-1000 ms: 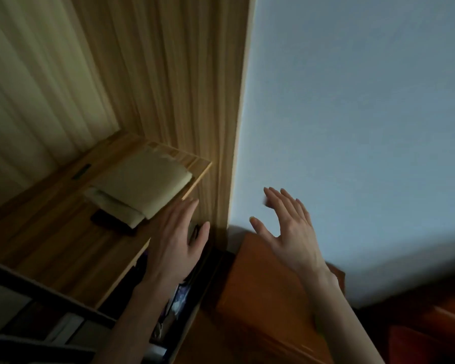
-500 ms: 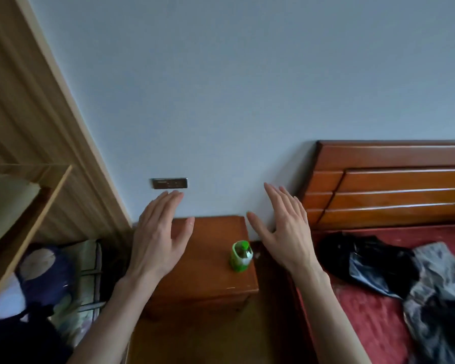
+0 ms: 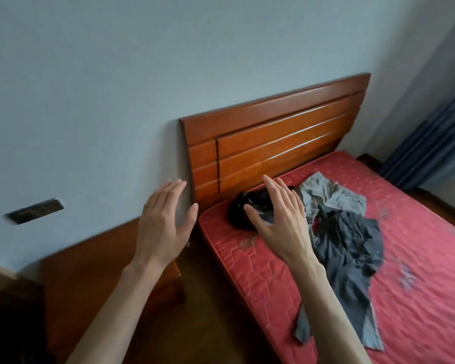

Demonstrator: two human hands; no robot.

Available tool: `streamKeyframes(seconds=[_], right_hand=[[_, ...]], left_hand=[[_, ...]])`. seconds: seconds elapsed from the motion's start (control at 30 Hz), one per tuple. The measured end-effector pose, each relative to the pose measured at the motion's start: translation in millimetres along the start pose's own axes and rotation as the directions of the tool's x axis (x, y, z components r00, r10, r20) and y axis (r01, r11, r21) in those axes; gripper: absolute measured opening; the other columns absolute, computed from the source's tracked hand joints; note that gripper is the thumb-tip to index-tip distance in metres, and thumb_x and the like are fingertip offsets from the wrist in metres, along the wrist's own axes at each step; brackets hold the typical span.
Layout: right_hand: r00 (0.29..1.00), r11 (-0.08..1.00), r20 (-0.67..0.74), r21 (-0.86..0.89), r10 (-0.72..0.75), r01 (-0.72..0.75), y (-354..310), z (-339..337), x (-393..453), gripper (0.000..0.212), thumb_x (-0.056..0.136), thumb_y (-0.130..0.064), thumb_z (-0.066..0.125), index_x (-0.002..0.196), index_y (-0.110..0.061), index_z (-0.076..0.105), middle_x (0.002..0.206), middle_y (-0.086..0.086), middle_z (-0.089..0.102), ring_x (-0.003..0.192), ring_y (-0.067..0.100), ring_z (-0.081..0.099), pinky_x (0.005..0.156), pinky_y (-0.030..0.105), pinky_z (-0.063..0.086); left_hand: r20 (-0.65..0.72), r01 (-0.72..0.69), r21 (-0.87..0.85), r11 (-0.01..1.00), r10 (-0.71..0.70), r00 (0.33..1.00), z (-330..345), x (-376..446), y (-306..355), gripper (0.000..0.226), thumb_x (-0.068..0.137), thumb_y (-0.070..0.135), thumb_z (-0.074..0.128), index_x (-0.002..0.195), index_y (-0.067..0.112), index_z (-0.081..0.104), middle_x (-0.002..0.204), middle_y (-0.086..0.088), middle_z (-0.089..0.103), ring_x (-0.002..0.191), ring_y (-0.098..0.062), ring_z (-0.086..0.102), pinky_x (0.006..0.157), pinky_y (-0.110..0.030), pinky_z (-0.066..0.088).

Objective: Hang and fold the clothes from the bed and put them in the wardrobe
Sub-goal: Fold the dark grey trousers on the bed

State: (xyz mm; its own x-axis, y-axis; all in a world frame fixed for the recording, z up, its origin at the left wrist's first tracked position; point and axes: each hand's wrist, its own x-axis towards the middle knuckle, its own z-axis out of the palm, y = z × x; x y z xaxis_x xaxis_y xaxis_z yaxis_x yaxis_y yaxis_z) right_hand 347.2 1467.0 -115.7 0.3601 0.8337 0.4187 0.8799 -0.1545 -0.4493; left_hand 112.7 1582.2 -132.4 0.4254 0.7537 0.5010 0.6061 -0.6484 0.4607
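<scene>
Clothes lie in a heap on the red mattress (image 3: 418,258): a black bundle (image 3: 241,214) near the headboard, a light grey garment (image 3: 329,195) behind it, and a dark grey garment (image 3: 352,253) trailing toward the mattress's near edge. My right hand (image 3: 279,219) hovers over the black bundle, fingers straight and spread, holding nothing. My left hand (image 3: 166,224) is raised to its left, above the gap between bedside table and bed, also spread and empty. The wardrobe is out of view.
A wooden headboard (image 3: 273,143) stands against the pale wall. A brown bedside table (image 3: 90,264) sits left of the bed, with a dark wall plate (image 3: 34,210) above it. Blue curtains (image 3: 436,132) hang at the far right. Wooden floor (image 3: 202,311) runs between table and bed.
The view has swung right, from the wardrobe shelf past the bedside table to the bed. Both hands stay raised and empty; the right one is now over the black bundle.
</scene>
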Motion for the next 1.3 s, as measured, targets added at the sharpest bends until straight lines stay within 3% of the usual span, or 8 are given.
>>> streamKeyframes(seconds=[0.27,0.63,1.03,1.3], right_hand=[[0.974,0.974,-0.118,-0.090,0.196,-0.207,119,-84,-55,0.077,0.097,-0.069,0.045,0.160,-0.026,0.032,0.163,-0.006,0.039,0.156,0.013,0.024,0.126,0.046,0.023],[0.861,0.873,-0.280,-0.127,0.425,-0.472,226,-146,-103,0.079,0.095,-0.070,0.046,0.159,-0.026,0.034,0.163,-0.006,0.039,0.156,0.013,0.024,0.125,0.046,0.024],[0.762,0.753,-0.284,-0.166,0.582,-0.637,347,-126,-47,0.079,0.099,-0.066,0.048,0.163,-0.025,0.024,0.166,-0.006,0.032,0.158,0.009,0.015,0.128,0.044,0.019],[0.749,0.726,-0.253,-0.196,0.612,-0.660,438,-104,12,0.078,0.100,-0.063,0.050,0.163,-0.024,0.025,0.167,-0.010,0.030,0.157,0.006,0.012,0.129,0.041,0.017]], left_hand=[[0.131,-0.141,-0.146,0.979,0.161,0.978,101,6,125,0.060,0.104,0.053,0.043,0.149,0.013,0.049,0.152,-0.004,0.052,0.148,-0.018,0.038,0.119,-0.047,0.038],[0.228,-0.293,-0.323,0.900,0.375,0.898,212,36,242,0.060,0.103,0.054,0.043,0.146,0.014,0.052,0.150,-0.001,0.053,0.148,-0.014,0.038,0.119,-0.043,0.037],[0.297,-0.320,-0.428,0.845,0.466,0.833,362,136,290,0.053,0.103,0.047,0.049,0.146,0.015,0.053,0.151,0.001,0.053,0.148,-0.011,0.036,0.123,-0.034,0.029],[0.352,-0.316,-0.442,0.839,0.487,0.800,472,197,307,0.053,0.103,0.045,0.048,0.145,0.014,0.055,0.150,0.000,0.054,0.147,-0.013,0.038,0.121,-0.038,0.033]])
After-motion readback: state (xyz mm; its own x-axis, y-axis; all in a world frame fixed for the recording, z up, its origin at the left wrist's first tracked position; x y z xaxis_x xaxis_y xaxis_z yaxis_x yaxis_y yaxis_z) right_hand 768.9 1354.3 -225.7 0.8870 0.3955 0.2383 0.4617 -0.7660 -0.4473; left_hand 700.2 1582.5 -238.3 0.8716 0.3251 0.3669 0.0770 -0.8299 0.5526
